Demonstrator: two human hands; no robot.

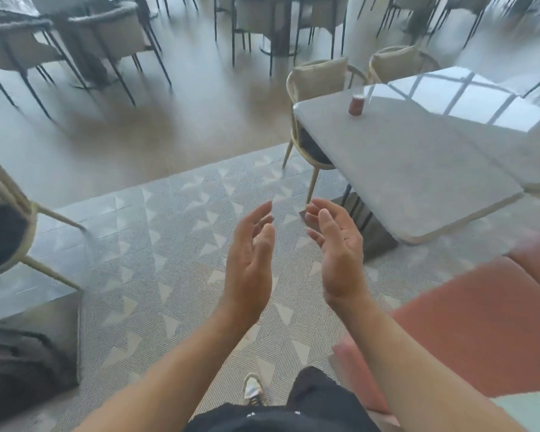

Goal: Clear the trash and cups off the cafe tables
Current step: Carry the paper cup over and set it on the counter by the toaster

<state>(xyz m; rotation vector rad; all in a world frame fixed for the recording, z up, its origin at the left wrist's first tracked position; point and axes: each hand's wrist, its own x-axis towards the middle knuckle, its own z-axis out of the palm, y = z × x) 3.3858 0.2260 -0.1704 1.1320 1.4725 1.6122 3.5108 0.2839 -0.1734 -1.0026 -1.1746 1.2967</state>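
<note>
Left hand (249, 260) and right hand (337, 254), palms facing, fingers relaxed and empty, raised well apart from the red cup (355, 104) upright on the desk (418, 169).

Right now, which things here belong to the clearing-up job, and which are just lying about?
Job: red cup on the grey table; left hand, right hand, both empty.
Lying about: beige chair, pink bench, dark bag, patterned rug.

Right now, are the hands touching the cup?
Apart. Head view: left hand and right hand are over the rug; the cup stands on the table.
</note>
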